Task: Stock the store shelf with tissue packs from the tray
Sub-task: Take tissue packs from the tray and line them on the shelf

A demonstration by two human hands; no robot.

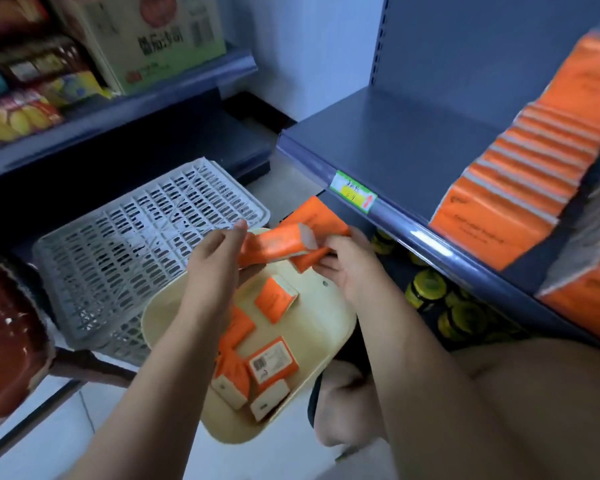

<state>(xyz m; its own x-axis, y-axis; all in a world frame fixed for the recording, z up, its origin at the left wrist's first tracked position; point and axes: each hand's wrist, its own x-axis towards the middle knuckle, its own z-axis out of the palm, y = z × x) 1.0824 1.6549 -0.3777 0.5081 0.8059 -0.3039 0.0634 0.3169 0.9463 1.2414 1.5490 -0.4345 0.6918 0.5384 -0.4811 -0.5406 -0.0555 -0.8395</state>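
Left hand (219,252) pinches pack (272,244) end; right hand (345,266), fingers curled, grips second pack (318,218); both at tray (333,327) 12 o'clock edge.

Dim, soft, edge-warped, blurred margins

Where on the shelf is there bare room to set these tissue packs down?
The shelf is bare from its left end to the stocked row of orange packs, behind the price tag. Right of that it is crowded. The tray is cluttered with loose packs.
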